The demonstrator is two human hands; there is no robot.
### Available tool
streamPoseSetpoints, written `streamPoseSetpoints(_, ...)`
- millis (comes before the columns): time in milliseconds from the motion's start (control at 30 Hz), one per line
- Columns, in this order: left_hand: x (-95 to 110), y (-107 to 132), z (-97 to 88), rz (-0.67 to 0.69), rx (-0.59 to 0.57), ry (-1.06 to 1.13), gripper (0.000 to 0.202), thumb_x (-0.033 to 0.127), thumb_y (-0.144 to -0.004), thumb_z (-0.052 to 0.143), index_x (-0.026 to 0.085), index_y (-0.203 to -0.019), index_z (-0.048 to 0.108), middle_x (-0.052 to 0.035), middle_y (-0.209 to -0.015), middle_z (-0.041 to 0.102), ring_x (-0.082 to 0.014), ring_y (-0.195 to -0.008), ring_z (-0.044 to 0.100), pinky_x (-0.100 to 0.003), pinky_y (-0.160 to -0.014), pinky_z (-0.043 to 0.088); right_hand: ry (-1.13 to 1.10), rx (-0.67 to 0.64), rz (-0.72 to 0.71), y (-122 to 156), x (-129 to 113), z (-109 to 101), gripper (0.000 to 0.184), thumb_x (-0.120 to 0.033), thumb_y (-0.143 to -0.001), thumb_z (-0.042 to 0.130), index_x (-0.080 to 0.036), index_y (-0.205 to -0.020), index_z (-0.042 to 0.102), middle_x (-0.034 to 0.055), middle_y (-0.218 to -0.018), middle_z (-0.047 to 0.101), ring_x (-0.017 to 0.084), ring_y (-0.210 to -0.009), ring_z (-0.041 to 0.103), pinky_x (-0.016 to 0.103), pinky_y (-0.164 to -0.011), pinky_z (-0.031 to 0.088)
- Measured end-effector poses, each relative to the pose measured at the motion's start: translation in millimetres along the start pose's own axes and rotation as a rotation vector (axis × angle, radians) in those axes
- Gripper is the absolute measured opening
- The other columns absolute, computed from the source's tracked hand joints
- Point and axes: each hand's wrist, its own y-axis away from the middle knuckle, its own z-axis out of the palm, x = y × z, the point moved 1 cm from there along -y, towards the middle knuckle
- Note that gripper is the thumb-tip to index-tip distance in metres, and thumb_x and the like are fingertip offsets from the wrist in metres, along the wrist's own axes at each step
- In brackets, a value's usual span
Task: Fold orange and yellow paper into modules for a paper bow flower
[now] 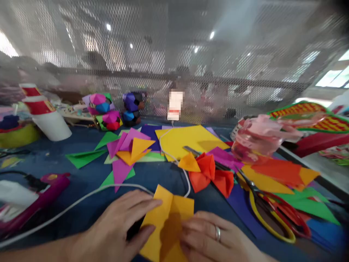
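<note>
A sheet of orange origami paper (169, 214) with a crease down its middle is between my two hands at the bottom centre. My left hand (120, 222) grips its left edge, the thumb below and the fingers above. On the right edge, the bent fingers of my right hand (218, 234) pinch the paper; one finger wears a ring. The lower end of the sheet runs out of the picture. Just beyond it, red folded paper pieces (201, 174) lie on the dark blue table (87, 203).
Scissors (253, 185) with yellow and red handles lie at right, near a pink transparent container (256, 138). A white cable (100, 187) crosses behind my left hand. Yellow sheets (188, 140), purple folded papers (136, 138), a glue bottle (50, 120) and a magenta power strip (49, 196) surround the work.
</note>
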Motion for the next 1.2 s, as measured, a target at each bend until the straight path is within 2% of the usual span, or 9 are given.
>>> streamPoseSetpoints(67,3,1,-1.5,-0.024,-0.090,0.034,0.043,0.015,-0.092,0.054,0.025,-0.133,0.053,-0.0066,-0.125,0.063,-0.0204,-0.116,0.060,-0.033,-0.102,0.050,-0.016,-0.074,0.077,-3,-5,-3,0.023,-0.011,-0.098,0.049,-0.014,-0.101,0.071,0.0052,-0.104,0.077,0.017,-0.104,0.068,0.034,-0.108,0.047)
streamPoseSetpoints(167,3,0,-2.8,-0.060,-0.146,0.010,0.045,0.010,-0.091,0.052,0.024,-0.135,0.052,-0.0097,-0.146,0.045,-0.0260,-0.132,0.046,-0.045,-0.108,0.043,-0.042,-0.110,0.026,-10,-11,-12,0.032,-0.010,-0.099,0.040,-0.012,-0.098,0.072,0.0081,-0.105,0.076,0.019,-0.103,0.069,0.035,-0.106,0.049)
streamPoseSetpoints(233,3,0,-4.4,0.016,-0.159,-0.003,0.046,0.006,-0.091,0.049,0.022,-0.134,0.054,-0.0096,-0.151,0.042,-0.0260,-0.138,0.040,-0.047,-0.112,0.037,-0.062,-0.148,0.008,-12,-12,-15,0.033,-0.010,-0.097,0.040,-0.012,-0.092,0.072,0.0095,-0.107,0.076,0.020,-0.104,0.069,0.035,-0.104,0.051)
streamPoseSetpoints(367,8,3,-7.3,0.322,-0.245,0.098,0.042,0.002,-0.091,0.049,0.016,-0.129,0.058,-0.0056,-0.134,0.063,-0.0183,-0.134,0.048,-0.039,-0.120,0.026,-0.037,-0.187,-0.003,-11,-14,-14,0.025,-0.011,-0.093,0.046,-0.012,-0.087,0.071,0.0098,-0.108,0.075,0.020,-0.103,0.069,0.035,-0.102,0.051)
streamPoseSetpoints(433,10,4,-8.3,0.374,-0.260,0.140,0.037,0.003,-0.090,0.052,0.015,-0.123,0.062,-0.0034,-0.126,0.069,-0.0167,-0.129,0.055,-0.037,-0.122,0.023,-0.040,-0.199,-0.012,-10,-14,-14,0.024,-0.012,-0.092,0.047,-0.011,-0.086,0.070,0.0103,-0.106,0.075,0.021,-0.099,0.070,0.035,-0.099,0.053)
streamPoseSetpoints(667,19,5,-11.2,0.410,-0.227,0.153,0.031,0.007,-0.088,0.054,0.016,-0.115,0.065,-0.0016,-0.113,0.075,-0.0147,-0.106,0.068,-0.033,-0.116,0.035,-0.052,-0.178,-0.060,-6,-15,-14,0.021,-0.013,-0.091,0.050,-0.012,-0.082,0.068,0.0117,-0.104,0.074,0.021,-0.096,0.071,0.035,-0.093,0.056)
streamPoseSetpoints(867,25,2,-15.3,0.447,-0.250,0.110,0.025,0.016,-0.093,0.054,0.020,-0.115,0.065,0.0016,-0.117,0.074,-0.0139,-0.109,0.068,-0.028,-0.109,0.044,-0.029,-0.184,-0.105,-7,-16,-17,0.024,-0.015,-0.092,0.049,-0.016,-0.074,0.064,0.0097,-0.091,0.074,0.020,-0.083,0.071,0.037,-0.087,0.057)
streamPoseSetpoints(1067,28,-2,-16.4,0.403,-0.235,0.186,0.025,0.010,-0.090,0.052,0.018,-0.110,0.065,0.0010,-0.111,0.075,-0.0137,-0.104,0.068,-0.026,-0.103,0.048,-0.076,-0.285,-0.128,-16,-12,-22,0.026,-0.034,-0.096,0.053,-0.018,-0.082,0.068,0.0070,-0.088,0.072,0.018,-0.085,0.069,0.032,-0.082,0.056)
streamPoseSetpoints(1200,26,-3,-13.6,0.404,-0.272,0.208,0.028,0.009,-0.088,0.053,0.018,-0.112,0.065,-0.0018,-0.113,0.073,-0.0157,-0.105,0.067,-0.028,-0.101,0.049,-0.177,-0.320,-0.081,-15,-11,-22,0.025,-0.030,-0.096,0.056,-0.017,-0.078,0.068,0.0052,-0.087,0.072,0.017,-0.083,0.067,0.030,-0.077,0.054)
